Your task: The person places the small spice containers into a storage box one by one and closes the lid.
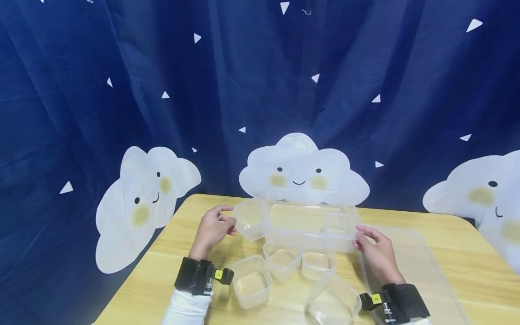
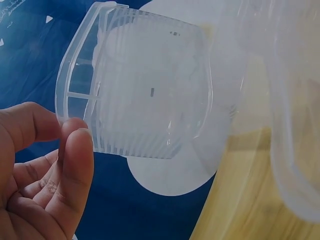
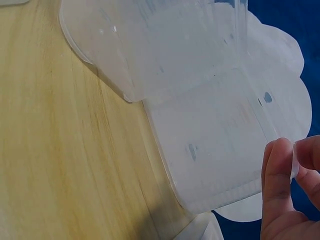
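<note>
My left hand (image 1: 215,228) pinches the rim of a small clear plastic container (image 1: 249,219), tilted and raised beside the left end of a large clear box. In the left wrist view, thumb and finger meet on the rim of this container (image 2: 150,90). The long clear box (image 1: 300,216) stands toward the back, with a small container (image 1: 339,223) inside at its right end. At the box's right end, my right hand (image 1: 375,248) pinches the rim between thumb and fingers. The right wrist view shows that grip beside a translucent wall (image 3: 210,150).
Several small clear containers stand in front of the box: a left one (image 1: 251,284), two middle ones (image 1: 283,266) (image 1: 318,266) and a front right one (image 1: 335,307). A flat translucent panel (image 1: 422,271) lies at right on the wooden table (image 1: 162,271). Behind hangs a blue curtain (image 1: 227,90).
</note>
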`<state>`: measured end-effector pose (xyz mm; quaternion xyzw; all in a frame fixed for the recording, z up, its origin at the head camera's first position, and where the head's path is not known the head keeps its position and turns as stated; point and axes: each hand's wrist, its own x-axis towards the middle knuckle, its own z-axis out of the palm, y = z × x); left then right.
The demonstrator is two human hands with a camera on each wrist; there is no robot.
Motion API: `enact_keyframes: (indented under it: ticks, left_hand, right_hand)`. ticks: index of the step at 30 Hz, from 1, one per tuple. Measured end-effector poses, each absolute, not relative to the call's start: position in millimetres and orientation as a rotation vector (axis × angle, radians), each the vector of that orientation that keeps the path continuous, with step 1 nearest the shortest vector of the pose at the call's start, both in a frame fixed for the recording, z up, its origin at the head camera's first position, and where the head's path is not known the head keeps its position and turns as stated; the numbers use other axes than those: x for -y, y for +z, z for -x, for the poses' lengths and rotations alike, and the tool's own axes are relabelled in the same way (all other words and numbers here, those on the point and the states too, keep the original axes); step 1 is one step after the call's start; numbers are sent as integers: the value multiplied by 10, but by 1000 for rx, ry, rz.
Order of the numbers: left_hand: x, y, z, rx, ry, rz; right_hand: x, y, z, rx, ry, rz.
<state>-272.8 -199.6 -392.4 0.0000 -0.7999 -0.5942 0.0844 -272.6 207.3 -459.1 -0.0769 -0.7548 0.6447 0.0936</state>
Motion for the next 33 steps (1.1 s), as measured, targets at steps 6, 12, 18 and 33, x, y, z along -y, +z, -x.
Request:
enact_keyframes:
  ticks: [6, 12, 18, 33]
  left_hand:
    - [1973, -3887, 2737, 2377, -1781, 5]
    - [1938, -3858, 2741, 2388, -1770, 13]
    - [1922, -3841, 2758, 2399, -1754, 0]
    - [1856, -3837, 2798, 2430, -1725, 26]
  right_hand:
    - [-2085, -4591, 2743, 2231, 1902, 197]
    - [-2100, -4614, 2746, 2234, 1890, 190]
    - [-2088, -4604, 2743, 2236, 1906, 213]
    - [-2092, -4604, 2718, 2225, 1943, 193]
